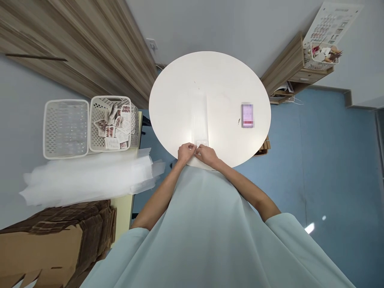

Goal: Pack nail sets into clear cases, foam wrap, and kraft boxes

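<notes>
**Left hand (pixel 186 153) and right hand (pixel 207 155) are meeting at six o'clock on a white table (pixel 231 74)**

Taking the tabletop as the clock, with twelve at its far edge, a clear plastic sleeve (pixel 199 116) is running from the middle down toward six. Both hands are resting at its near end, thumbs and fingers drawn together in each, fingertips almost meeting; I cannot tell whether they are clamping the plastic. A blurred pink object (pixel 247 115) is lying at three o'clock, well apart from the hands.

Beyond the table, a grey wall (pixel 210 24) is rising at twelve, with a socket (pixel 152 44) showing at eleven. A wood-patterned panel (pixel 105 44) is filling ten to eleven. Toward nine, two white baskets (pixel 95 108) are sitting side by side, one holding printed packets (pixel 120 128), the other clear plastic pieces (pixel 70 128). At eight, plastic sheets (pixel 93 176) are lying piled beside them, and flattened cardboard (pixel 42 252) is stacking up toward seven. A wooden cabinet (pixel 288 60) is standing at two, carrying another basket (pixel 312 64); a poster (pixel 333 22) is hanging behind. Blue floor (pixel 291 168) is spreading from three to five.
</notes>
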`<action>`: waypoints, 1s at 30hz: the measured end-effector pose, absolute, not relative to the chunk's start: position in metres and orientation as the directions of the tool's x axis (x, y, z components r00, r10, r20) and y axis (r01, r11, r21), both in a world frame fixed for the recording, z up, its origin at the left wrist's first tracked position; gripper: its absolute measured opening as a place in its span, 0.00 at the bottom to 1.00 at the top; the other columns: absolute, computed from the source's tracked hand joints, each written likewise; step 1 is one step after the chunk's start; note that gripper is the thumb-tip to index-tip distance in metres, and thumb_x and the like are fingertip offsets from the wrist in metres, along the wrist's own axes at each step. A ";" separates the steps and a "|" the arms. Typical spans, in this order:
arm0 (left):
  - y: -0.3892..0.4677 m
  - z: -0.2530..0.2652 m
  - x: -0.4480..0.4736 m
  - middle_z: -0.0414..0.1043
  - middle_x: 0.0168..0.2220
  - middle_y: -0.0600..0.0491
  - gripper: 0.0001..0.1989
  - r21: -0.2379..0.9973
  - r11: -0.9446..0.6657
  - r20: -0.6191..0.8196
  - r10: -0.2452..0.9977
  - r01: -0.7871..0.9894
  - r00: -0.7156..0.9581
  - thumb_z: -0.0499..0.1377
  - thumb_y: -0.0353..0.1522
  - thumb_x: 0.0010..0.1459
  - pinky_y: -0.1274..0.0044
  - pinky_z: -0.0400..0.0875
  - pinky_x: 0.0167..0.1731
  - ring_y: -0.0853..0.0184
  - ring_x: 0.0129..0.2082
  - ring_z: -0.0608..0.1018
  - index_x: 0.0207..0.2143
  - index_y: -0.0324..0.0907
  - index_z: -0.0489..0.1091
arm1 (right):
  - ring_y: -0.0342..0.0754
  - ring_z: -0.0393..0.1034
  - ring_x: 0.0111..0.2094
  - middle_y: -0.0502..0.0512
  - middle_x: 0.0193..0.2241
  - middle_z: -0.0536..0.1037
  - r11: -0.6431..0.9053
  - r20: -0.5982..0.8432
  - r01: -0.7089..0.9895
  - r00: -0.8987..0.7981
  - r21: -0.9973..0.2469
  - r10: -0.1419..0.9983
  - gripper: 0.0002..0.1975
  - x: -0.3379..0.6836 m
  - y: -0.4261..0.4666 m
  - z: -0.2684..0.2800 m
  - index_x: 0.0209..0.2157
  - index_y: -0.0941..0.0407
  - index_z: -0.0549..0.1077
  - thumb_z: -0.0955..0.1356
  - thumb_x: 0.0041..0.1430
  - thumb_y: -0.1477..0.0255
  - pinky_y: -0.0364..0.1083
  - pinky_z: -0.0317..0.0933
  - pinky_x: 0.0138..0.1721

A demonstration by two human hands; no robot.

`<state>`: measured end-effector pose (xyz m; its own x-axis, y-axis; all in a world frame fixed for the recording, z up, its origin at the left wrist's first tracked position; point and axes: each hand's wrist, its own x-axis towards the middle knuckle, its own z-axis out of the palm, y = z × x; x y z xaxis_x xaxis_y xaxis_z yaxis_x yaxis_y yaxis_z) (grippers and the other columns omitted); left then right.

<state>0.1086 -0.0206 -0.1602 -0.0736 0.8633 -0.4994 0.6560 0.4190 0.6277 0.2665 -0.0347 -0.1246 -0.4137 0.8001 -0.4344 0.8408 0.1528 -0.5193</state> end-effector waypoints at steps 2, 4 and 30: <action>-0.021 -0.163 0.108 0.86 0.43 0.51 0.10 0.616 0.431 -0.513 0.855 0.660 -0.080 0.61 0.38 0.64 0.71 0.75 0.49 0.57 0.47 0.84 0.39 0.47 0.82 | 0.49 0.75 0.42 0.56 0.47 0.79 0.114 -0.429 0.839 -0.384 -0.532 0.818 0.09 0.274 -0.035 -0.127 0.42 0.53 0.80 0.68 0.74 0.65 0.45 0.61 0.37; -0.021 -0.164 0.109 0.85 0.43 0.50 0.10 0.599 0.437 -0.521 0.849 0.671 -0.088 0.61 0.38 0.64 0.70 0.75 0.49 0.57 0.47 0.84 0.40 0.46 0.81 | 0.49 0.75 0.41 0.55 0.46 0.80 0.051 -0.418 0.843 -0.316 -0.535 0.852 0.09 0.286 -0.035 -0.129 0.43 0.53 0.80 0.69 0.73 0.64 0.45 0.62 0.38; -0.044 -0.162 0.126 0.59 0.73 0.38 0.28 0.595 -0.326 -0.057 0.895 0.735 0.443 0.56 0.34 0.68 0.54 0.56 0.71 0.48 0.75 0.59 0.68 0.40 0.64 | 0.47 0.76 0.27 0.48 0.22 0.79 -0.469 -0.599 0.560 -0.062 -0.683 0.799 0.15 0.316 -0.024 -0.157 0.27 0.52 0.72 0.71 0.63 0.59 0.42 0.66 0.33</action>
